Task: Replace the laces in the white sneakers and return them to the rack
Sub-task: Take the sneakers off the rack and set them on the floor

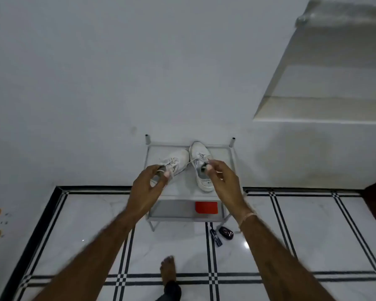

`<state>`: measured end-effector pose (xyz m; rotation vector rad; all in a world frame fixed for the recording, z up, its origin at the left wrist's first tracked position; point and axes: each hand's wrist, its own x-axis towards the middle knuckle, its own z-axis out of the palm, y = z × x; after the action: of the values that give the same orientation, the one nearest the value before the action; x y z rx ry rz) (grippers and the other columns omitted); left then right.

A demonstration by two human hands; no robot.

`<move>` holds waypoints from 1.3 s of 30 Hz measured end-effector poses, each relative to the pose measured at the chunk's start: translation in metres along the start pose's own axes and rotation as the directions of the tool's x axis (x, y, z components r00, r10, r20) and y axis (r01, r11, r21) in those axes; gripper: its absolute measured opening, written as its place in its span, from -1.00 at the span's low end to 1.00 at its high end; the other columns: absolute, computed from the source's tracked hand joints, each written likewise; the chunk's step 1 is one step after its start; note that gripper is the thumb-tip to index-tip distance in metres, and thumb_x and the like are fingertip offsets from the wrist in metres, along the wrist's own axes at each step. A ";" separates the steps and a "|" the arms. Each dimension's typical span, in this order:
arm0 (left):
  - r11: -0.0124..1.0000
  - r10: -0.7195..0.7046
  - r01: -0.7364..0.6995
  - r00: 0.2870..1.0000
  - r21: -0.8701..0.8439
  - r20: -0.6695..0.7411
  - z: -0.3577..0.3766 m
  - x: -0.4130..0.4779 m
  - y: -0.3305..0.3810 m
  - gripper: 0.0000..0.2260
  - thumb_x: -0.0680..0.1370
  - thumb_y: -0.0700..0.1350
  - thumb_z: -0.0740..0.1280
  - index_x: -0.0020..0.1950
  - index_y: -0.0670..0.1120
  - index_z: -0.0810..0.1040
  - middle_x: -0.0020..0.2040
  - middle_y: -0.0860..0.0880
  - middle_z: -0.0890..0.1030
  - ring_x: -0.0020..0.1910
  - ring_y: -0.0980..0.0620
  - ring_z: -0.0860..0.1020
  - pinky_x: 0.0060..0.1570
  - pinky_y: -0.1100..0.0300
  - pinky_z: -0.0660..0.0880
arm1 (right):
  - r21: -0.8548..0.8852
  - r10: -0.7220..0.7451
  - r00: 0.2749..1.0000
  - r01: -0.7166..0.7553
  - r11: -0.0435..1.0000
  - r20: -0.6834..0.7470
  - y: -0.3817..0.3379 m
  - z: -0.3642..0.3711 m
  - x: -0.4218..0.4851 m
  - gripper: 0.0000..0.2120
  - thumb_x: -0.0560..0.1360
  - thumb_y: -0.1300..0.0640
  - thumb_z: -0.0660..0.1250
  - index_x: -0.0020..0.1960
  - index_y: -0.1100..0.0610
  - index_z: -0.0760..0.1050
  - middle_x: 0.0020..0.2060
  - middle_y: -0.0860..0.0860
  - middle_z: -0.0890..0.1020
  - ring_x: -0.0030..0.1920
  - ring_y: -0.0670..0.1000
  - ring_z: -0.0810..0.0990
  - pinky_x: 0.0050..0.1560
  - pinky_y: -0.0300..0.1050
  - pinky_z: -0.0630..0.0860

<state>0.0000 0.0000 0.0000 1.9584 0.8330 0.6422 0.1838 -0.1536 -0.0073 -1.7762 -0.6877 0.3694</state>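
Two sneakers on the rack (pixel 225 158) top. My left hand (pixel 147 189) fingers pinch the left sneaker (pixel 178 159) heel; my right hand (pixel 223 181) pinches the right sneaker (pixel 199 154) collar.

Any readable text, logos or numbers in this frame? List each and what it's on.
Nothing is legible.
right sneaker: small dark mark at the heel, too blurred to read.
left sneaker: grey side marking, no letters legible.
red rectangle on the rack lower shelf: no print visible.
dark strip and dark oval item on the floor: too small to tell.
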 end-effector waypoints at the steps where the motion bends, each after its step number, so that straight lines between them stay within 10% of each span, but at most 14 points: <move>1: 1.000 -0.006 0.006 1.000 0.013 0.011 0.008 0.018 -0.014 -0.75 0.57 0.18 0.34 0.21 0.17 0.55 0.10 0.23 0.60 0.07 0.43 0.52 0.06 0.30 0.45 | -0.006 0.041 0.999 -0.041 0.999 -0.014 0.015 0.008 0.015 -0.77 0.63 -0.01 0.37 0.26 0.00 0.61 0.11 -0.12 0.69 0.12 -0.14 0.64 0.10 -0.29 0.56; 8: 0.944 -0.246 0.233 0.969 0.233 0.025 0.062 0.167 -0.122 -0.22 0.39 0.43 0.21 0.22 -0.24 0.55 0.06 -0.13 0.61 0.04 -0.09 0.54 0.02 0.08 0.43 | -0.228 0.377 0.917 -0.397 0.889 -0.128 0.142 0.067 0.133 -0.57 0.54 -0.01 0.47 0.33 0.13 0.51 0.17 0.09 0.63 0.21 0.14 0.59 0.20 0.02 0.55; 12: 0.816 -0.449 0.391 0.892 0.425 0.041 0.088 0.225 -0.170 -0.39 0.56 0.24 0.37 0.28 -0.29 0.52 0.20 -0.28 0.61 0.19 -0.27 0.57 0.13 -0.04 0.48 | -0.219 0.551 0.817 -0.576 0.788 -0.167 0.191 0.073 0.182 -0.47 0.53 0.00 0.48 0.42 0.18 0.46 0.23 0.16 0.61 0.28 0.20 0.57 0.27 0.03 0.53; 18: 0.698 -0.582 0.458 0.811 0.551 0.063 0.130 0.244 -0.219 -0.63 0.50 0.14 0.48 -0.08 -0.18 0.66 -0.18 -0.15 0.65 -0.20 -0.14 0.60 -0.22 0.15 0.40 | -0.182 0.603 0.769 -0.637 0.749 -0.211 0.230 0.057 0.194 -0.63 0.52 0.02 0.51 0.25 0.13 0.56 -0.01 -0.01 0.58 0.02 0.04 0.57 0.02 -0.14 0.47; 31: 0.671 -0.738 0.739 0.673 0.065 -0.038 0.188 0.197 -0.196 -0.51 0.36 0.23 0.52 -0.05 -0.14 0.50 -0.10 -0.15 0.60 -0.10 -0.15 0.59 -0.20 0.03 0.53 | 0.075 0.698 0.716 -0.697 0.713 0.008 0.231 0.119 0.183 -0.42 0.42 -0.09 0.55 0.35 0.03 0.44 0.17 0.05 0.59 0.16 0.02 0.58 0.14 -0.12 0.56; 35: 0.519 -0.831 0.829 0.547 -0.210 0.104 0.202 0.189 -0.190 -0.45 0.30 0.27 0.53 0.09 -0.01 0.44 0.03 -0.18 0.63 -0.05 -0.12 0.61 -0.05 -0.03 0.59 | 0.171 0.788 0.612 -0.784 0.596 0.060 0.241 0.104 0.192 -0.49 0.51 -0.11 0.47 0.32 -0.01 0.31 0.20 0.13 0.58 0.13 0.05 0.59 0.11 -0.10 0.56; 39: 0.393 -0.860 0.857 0.471 -0.335 0.196 0.207 0.194 -0.191 -0.45 0.45 0.10 0.55 0.28 -0.02 0.36 0.10 -0.09 0.56 0.00 -0.02 0.58 0.12 -0.11 0.59 | 0.240 0.836 0.544 -0.824 0.514 0.076 0.250 0.100 0.202 -0.18 0.18 -0.42 0.46 0.33 -0.13 0.32 0.29 0.10 0.51 0.25 0.12 0.55 0.30 0.14 0.55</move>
<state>0.2136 0.1112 -0.2432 0.9001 1.4436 0.1316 0.3503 -0.0001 -0.2560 -1.7513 0.3349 1.0172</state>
